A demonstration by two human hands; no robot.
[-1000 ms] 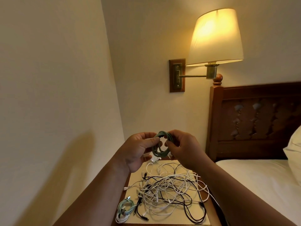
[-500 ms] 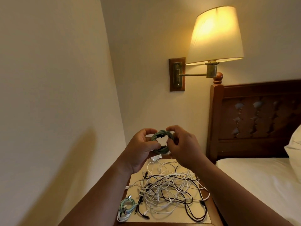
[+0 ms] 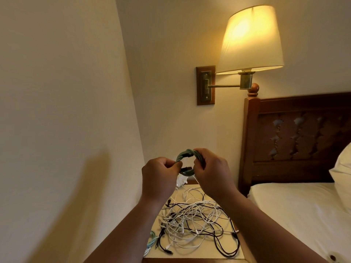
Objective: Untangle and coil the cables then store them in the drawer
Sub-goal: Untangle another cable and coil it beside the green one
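Observation:
A small green cable coil (image 3: 185, 156) is held up in the air above the nightstand. My left hand (image 3: 159, 175) pinches its left side near a dark plug end, and my right hand (image 3: 212, 171) grips its right side with curled fingers. Below them a tangle of white and black cables (image 3: 191, 223) lies spread on the nightstand top (image 3: 193, 253). A second pale green coiled cable (image 3: 152, 242) lies at the nightstand's left edge, partly hidden by my left forearm. No drawer is in view.
A wall stands close on the left. A lit wall lamp (image 3: 250, 38) hangs above the nightstand. The wooden headboard (image 3: 303, 130) and the white bed (image 3: 296, 211) with a pillow (image 3: 343, 168) lie to the right.
Both hands have tightened the green coil into a smaller ring and turned it slightly; my left fingers have closed further round its left side. The cable pile has not moved.

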